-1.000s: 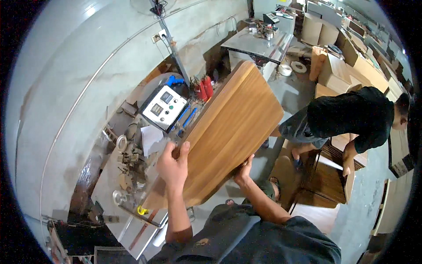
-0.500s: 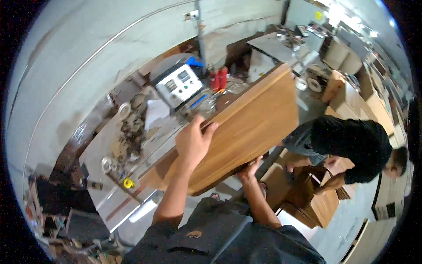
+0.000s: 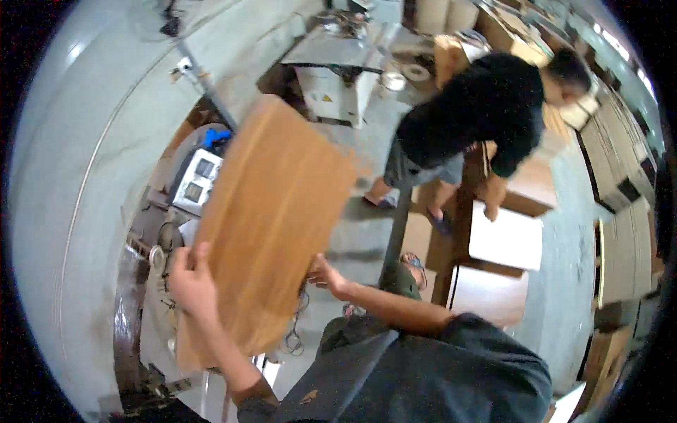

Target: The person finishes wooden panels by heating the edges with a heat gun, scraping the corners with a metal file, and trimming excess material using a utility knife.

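A wooden panel (image 3: 271, 218), brown and rectangular with a thick edge, is held up in front of me at a slant. My left hand (image 3: 194, 282) grips its left edge, thumb over the front face and fingers partly hidden. At the opposite edge, my right hand (image 3: 328, 277) supports the panel low on its right side, its fingertips going out of sight behind it. The panel is slightly blurred and covers much of the workbench (image 3: 151, 331) on the left.
A co-worker (image 3: 479, 120) in a black top bends over wooden boxes on the right, one with a white top (image 3: 504, 236). A control box (image 3: 196, 182) stands behind the panel at left. Farther back is a white machine table (image 3: 331, 92). Stacked boards (image 3: 617, 162) line the far right.
My view has turned to the right. The panel has swung more upright, with both hands still on it. The co-worker's hand now lies by a white-topped box.
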Tool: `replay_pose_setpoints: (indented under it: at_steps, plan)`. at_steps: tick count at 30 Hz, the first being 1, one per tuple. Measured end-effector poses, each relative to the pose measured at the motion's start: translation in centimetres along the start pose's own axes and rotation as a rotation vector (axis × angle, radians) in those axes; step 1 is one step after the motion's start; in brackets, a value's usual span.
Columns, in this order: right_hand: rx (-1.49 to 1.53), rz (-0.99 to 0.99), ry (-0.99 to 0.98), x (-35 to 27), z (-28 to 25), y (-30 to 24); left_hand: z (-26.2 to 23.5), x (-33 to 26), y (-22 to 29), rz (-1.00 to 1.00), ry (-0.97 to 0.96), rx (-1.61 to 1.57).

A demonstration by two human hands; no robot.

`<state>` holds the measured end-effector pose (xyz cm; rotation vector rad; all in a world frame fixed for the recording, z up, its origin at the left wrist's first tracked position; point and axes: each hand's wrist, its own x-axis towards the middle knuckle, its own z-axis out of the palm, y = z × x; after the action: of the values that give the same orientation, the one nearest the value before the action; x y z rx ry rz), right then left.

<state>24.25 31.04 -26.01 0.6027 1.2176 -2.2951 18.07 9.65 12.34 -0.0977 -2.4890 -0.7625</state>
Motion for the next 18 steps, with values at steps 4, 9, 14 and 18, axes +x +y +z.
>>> replay_pose_setpoints:
  at_steps: [4,9,14,18]
  plan:
    - [-0.566,-0.038,-0.257,-2.2,-3.3,-1.5,-0.4,3.1,-4.6,0.012,0.085,0.246]
    - [-0.942,-0.091,-0.118,-6.3,-5.6,-3.8,-0.1,6.6,-10.3,-0.012,0.1,0.457]
    - [-1.008,-0.053,-0.02,-6.3,-8.9,-3.8,4.3,6.9,-18.0,-0.004,0.113,0.572]
    - [-0.8,-0.069,-0.042,-6.2,-10.2,-3.4,6.2,6.6,-22.0,-0.027,0.124,0.596]
